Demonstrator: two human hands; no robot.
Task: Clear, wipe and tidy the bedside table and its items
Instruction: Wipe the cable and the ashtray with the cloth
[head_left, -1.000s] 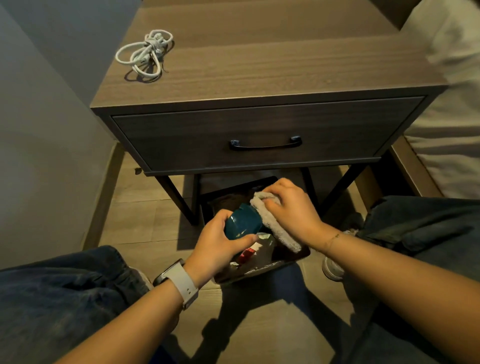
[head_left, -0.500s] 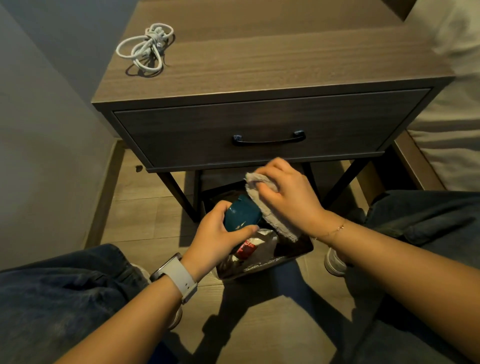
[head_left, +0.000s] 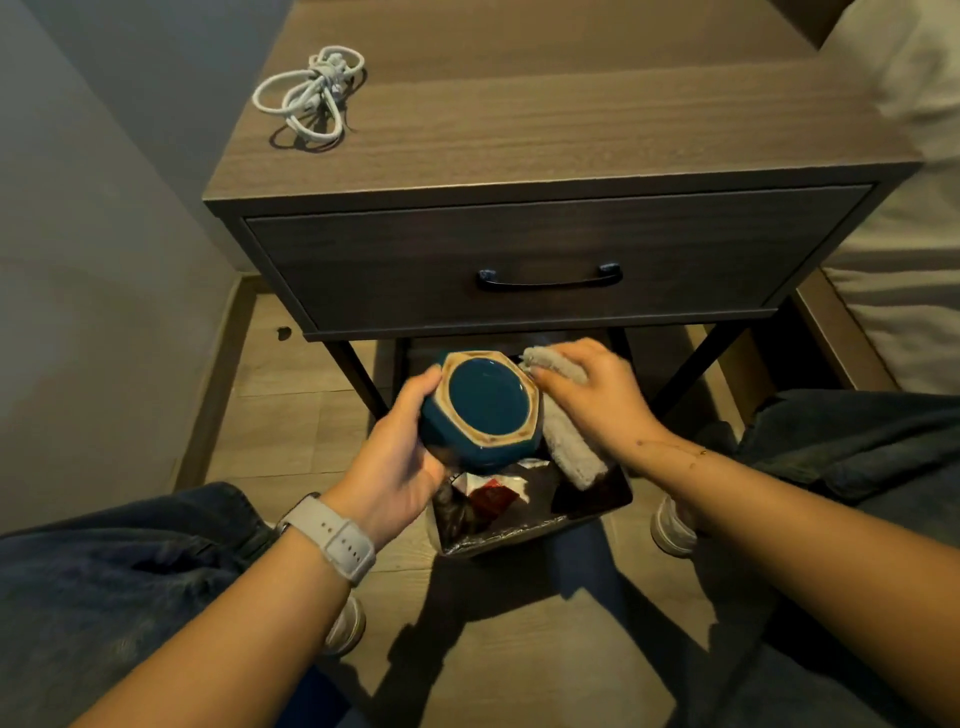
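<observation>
Frame centre: left hand (head_left: 395, 462) grips the teal bowl (head_left: 480, 410) above the bin (head_left: 524, 525) — right hand (head_left: 597, 395) holds the grey cloth (head_left: 569, 441) beside it. Upper left: coiled cable (head_left: 309, 93) on the bedside table (head_left: 545, 124) — drawer (head_left: 545, 260) closed.

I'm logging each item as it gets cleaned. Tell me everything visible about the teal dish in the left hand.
The glossy teal ceramic dish is hexagonal, with a round glazed recess ringed by an unglazed tan rim facing the camera. The left hand grips its left side, tilting it above the lined waste bin. The grey cloth, held by the right hand, lies against its right edge.
</observation>
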